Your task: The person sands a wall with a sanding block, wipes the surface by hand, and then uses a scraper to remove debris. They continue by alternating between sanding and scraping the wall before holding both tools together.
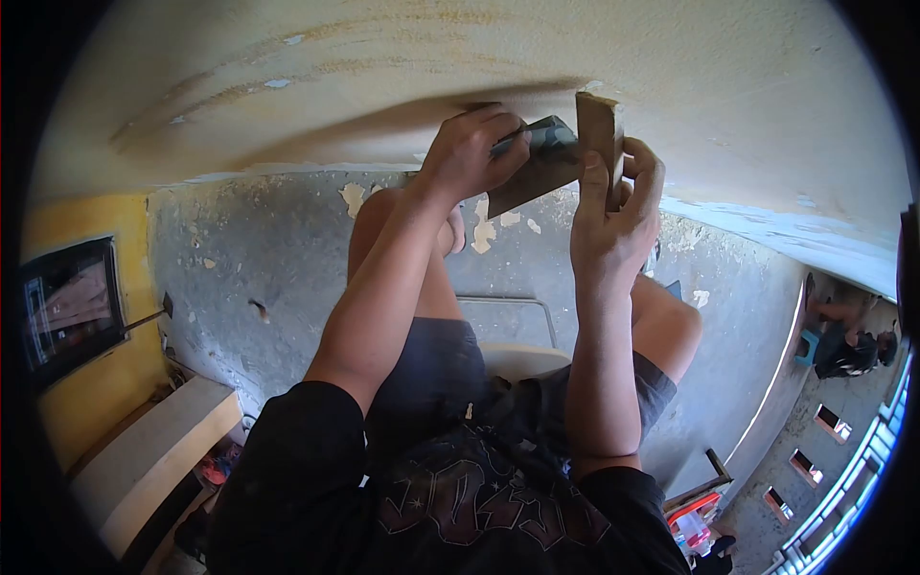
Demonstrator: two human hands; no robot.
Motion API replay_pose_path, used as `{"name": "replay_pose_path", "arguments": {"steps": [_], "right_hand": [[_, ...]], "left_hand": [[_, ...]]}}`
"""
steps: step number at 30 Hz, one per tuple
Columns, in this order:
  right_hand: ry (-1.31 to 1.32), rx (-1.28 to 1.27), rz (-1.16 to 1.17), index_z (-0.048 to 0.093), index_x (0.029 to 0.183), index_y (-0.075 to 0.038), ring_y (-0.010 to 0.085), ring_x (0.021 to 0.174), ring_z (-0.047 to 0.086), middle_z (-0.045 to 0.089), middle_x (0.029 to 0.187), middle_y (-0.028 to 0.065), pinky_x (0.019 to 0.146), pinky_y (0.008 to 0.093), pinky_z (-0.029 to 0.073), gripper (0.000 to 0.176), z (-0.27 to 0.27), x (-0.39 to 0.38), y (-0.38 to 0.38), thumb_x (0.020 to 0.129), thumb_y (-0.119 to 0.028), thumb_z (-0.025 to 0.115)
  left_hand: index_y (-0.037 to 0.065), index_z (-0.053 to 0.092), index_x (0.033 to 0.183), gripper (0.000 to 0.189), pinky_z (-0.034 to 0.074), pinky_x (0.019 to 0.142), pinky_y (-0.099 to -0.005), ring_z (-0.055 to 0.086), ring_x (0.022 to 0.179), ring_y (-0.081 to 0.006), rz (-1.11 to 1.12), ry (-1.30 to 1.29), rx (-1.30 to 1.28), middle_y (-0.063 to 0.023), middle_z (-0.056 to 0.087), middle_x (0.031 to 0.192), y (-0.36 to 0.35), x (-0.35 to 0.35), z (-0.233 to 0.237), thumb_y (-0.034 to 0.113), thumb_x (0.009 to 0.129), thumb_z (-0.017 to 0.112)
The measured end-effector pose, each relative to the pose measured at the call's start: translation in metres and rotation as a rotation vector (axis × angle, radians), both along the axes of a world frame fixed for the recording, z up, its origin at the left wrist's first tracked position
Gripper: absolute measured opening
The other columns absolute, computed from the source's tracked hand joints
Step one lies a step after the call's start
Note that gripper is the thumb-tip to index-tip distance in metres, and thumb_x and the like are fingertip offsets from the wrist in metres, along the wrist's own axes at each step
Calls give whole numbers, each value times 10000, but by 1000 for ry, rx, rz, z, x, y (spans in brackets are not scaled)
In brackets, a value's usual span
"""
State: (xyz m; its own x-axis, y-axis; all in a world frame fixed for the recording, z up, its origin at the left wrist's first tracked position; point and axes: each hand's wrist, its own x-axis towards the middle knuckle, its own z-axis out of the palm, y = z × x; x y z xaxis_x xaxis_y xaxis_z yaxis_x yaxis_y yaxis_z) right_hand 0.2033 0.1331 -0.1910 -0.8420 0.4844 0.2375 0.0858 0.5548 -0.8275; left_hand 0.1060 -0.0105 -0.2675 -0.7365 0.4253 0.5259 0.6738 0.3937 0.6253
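Observation:
My left hand [474, 153] is wrapped round the handle of a wide, flat scraper [541, 177]. Its dull, dark blade points to the right and reaches close to my right hand [618, 206], which grips a flat brownish-grey board [599, 125] between thumb and fingers. The board stands nearly upright in view, its top end by the pale surface above. Whether the scraper's blade touches the board cannot be made out. My left fingertips are partly hidden behind the handle.
A pale, patched surface [383, 57] curves over both hands. Below lie my bent knees, a white seat [522, 360] and grey, stained concrete [259, 259]. A dark-framed opening [72, 307] is in the yellow wall at left. Another person [853, 350] is at far right, near a blue stool [808, 347].

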Motion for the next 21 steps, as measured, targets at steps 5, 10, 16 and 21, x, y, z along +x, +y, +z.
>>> {"name": "replay_pose_path", "arguments": {"steps": [5,10,16,21], "right_hand": [[54,141,-10,514,1128,-22,337,734,640,613,891,200,607,410,491,237,-2,-5,1,935,-135,593],[69,243,-7,514,1119,-15,352,765,621,593,894,197,632,433,475,214,-5,-5,1,937,-112,572],[103,291,-27,507,1126,-10,342,795,613,582,913,195,647,424,470,212,-8,-5,-3,939,-95,559],[99,291,-57,512,1133,-13,332,803,627,589,920,193,646,412,479,222,-9,-5,-9,936,-97,567]], "left_hand": [[3,641,824,78,500,617,-398,631,694,-344,-21,-11,27,-154,641,787,-4,-2,1,77,807,656],[-11,661,807,114,504,594,-378,635,650,-328,-7,-16,47,-155,646,763,-6,-5,-1,103,803,658],[-18,664,836,124,512,612,-368,641,657,-313,-6,-30,70,-152,649,771,-7,-5,-5,101,809,646],[-20,669,852,142,514,621,-366,647,664,-302,-7,-56,81,-148,657,785,-9,-5,-5,114,815,647]]}}
